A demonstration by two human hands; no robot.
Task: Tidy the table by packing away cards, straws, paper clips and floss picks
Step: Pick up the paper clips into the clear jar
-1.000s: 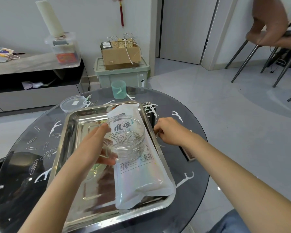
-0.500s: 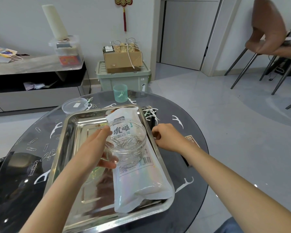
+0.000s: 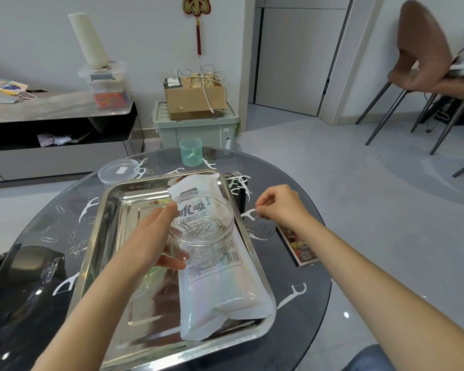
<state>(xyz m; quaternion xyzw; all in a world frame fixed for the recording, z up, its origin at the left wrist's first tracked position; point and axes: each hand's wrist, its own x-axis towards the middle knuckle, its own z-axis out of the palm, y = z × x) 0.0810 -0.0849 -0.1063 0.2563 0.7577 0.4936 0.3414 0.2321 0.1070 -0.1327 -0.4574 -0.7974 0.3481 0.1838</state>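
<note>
My left hand (image 3: pixel 150 236) grips a clear round jar (image 3: pixel 206 231) with several paper clips in it, held over the steel tray (image 3: pixel 113 210). A white bag of straws (image 3: pixel 225 290) lies in the tray's right half, under the jar. My right hand (image 3: pixel 281 202) is raised just right of the tray and pinches a thin paper clip (image 3: pixel 257 214) between thumb and fingertips. A white floss pick (image 3: pixel 248 213) lies on the glass below it. More paper clips (image 3: pixel 50 239) and floss picks (image 3: pixel 87 208) are scattered over the round dark glass table (image 3: pixel 300 178).
The jar's clear lid (image 3: pixel 118 171) lies at the table's far left, and a green cup (image 3: pixel 190 151) stands at the far edge. A card pack (image 3: pixel 298 245) lies right of the tray. Beyond are a storage box, a low cabinet and chairs.
My right hand has lifted off the table beside the tray and moved right with the paper clip pinched in it. The left hand still holds the jar in place.
</note>
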